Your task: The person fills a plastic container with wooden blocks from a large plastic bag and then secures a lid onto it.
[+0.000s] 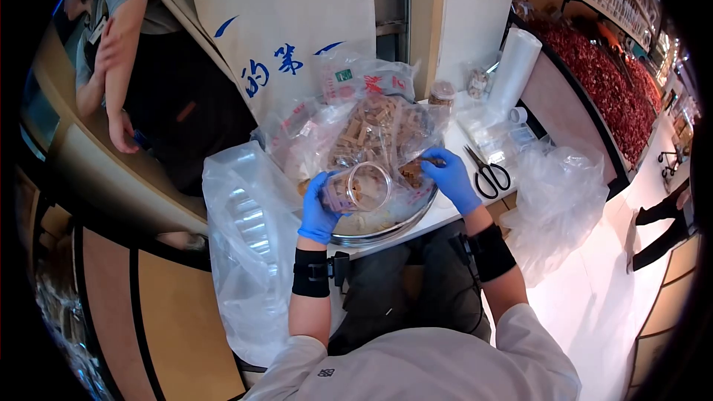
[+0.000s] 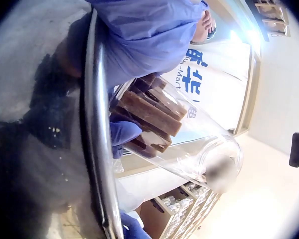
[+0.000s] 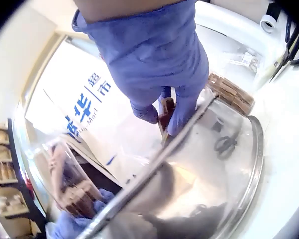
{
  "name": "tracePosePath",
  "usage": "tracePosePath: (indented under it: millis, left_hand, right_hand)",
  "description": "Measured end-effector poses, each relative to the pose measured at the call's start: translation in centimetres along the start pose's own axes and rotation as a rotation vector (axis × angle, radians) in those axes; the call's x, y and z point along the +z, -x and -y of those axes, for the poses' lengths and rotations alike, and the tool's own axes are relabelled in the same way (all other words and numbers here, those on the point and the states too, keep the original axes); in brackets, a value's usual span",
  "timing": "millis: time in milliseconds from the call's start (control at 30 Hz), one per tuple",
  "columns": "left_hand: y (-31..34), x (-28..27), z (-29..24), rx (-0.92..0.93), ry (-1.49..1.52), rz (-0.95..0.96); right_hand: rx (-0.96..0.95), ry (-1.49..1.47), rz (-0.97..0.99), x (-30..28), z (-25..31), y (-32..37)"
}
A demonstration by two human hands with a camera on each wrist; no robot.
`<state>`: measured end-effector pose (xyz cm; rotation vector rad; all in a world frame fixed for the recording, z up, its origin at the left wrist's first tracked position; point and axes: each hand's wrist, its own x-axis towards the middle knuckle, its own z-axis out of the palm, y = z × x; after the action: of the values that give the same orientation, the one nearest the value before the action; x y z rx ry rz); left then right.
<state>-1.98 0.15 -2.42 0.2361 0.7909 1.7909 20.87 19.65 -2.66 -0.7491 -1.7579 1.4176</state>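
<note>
Gloved in blue, the left hand (image 1: 318,212) grips a clear jar (image 1: 338,193) at its base, its round mouth tilted up. Brown sticks (image 2: 152,112) lie inside the jar's lower part in the left wrist view. The right hand (image 1: 453,182), also in a blue glove, pinches brown sticks (image 3: 167,117) between thumb and fingers, near the metal basin's rim (image 3: 159,162). Between and beyond the hands, a heap of brown sticks (image 1: 371,126) lies in clear plastic over the basin. The jar and the right hand are apart.
Black scissors (image 1: 490,174) lie right of the right hand. Behind them are a plastic roll (image 1: 516,67), a tape roll (image 1: 518,114) and a lidded jar (image 1: 442,93). Large clear bags hang left (image 1: 249,252) and right (image 1: 557,200). Another person (image 1: 178,82) is at the left.
</note>
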Motion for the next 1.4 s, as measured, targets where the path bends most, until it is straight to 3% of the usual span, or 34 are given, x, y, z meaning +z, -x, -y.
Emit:
tracePosePath:
  millis: [33, 167, 233, 367, 433, 600, 667, 733, 800, 900, 967, 1133, 1300, 1367, 1400]
  left_hand:
    - [0.3, 0.4, -0.1, 0.017, -0.019, -0.018]
    - [0.1, 0.3, 0.3, 0.058, 0.015, -0.069]
    - [-0.1, -0.5, 0.1, 0.024, -0.030, 0.047]
    - [0.0, 0.2, 0.5, 0.084, -0.082, 0.003]
    - [0.2, 0.4, 0.5, 0.053, -0.103, 0.010]
    - [0.6, 0.9, 0.8, 0.096, -0.191, -0.037]
    - [0.8, 1.1, 0.9, 0.091, -0.210, -0.056]
    - [0.6, 1.2, 0.9, 0.091, -0.415, -0.029]
    - [0.7, 1.2, 1.0, 0.125, -0.406, -0.013]
    - [0.9, 1.3, 0.8, 0.150, -0.417, -0.023]
    - [0.9, 1.3, 0.9, 0.139, -0.434, -0.050]
    - [-0.2, 0.3, 1.5, 0.267, -0.552, -0.030]
    - [0.0, 0.6, 1.4, 0.223, -0.571, -0.067]
    - [-0.2, 0.3, 1.6, 0.239, -0.577, -0.070]
    - [-0.2, 0.3, 1.6, 0.243, -0.555, -0.059]
  right_hand:
    - [0.107, -0.143, 0.051, -0.5, 1.2, 1.0]
    - [0.175, -0.296, 0.101, -1.7, 7.9, 5.2]
    - [0.110, -0.341, 0.113, -1.1, 10.4, 6.1]
    - [-0.050, -0.405, 0.195, 2.5, 11.4, 6.4]
    - [-0.188, -0.225, 0.250, 4.6, 10.5, 6.7]
    - [-0.128, 0.082, 0.378, 5.4, 10.0, 6.6]
    - [-0.451, 0.571, 0.494, 4.4, 7.5, 6.5]
    - [-0.447, 0.547, 0.532, 3.7, 8.7, 6.7]
    - [-0.442, 0.518, 0.575, 3.4, 9.4, 6.8]
    - [-0.412, 0.550, 0.424, 3.4, 9.7, 6.9]
    - [-0.180, 0.396, 0.380, 3.5, 9.9, 7.1]
    - [-0.235, 0.386, 0.357, 3.9, 8.1, 6.9]
    - [-0.255, 0.390, 0.373, 4.4, 6.5, 6.7]
    - [-0.263, 0.417, 0.178, 4.6, 6.1, 6.7]
    - [-0.262, 0.418, 0.179, 4.9, 6.0, 6.9]
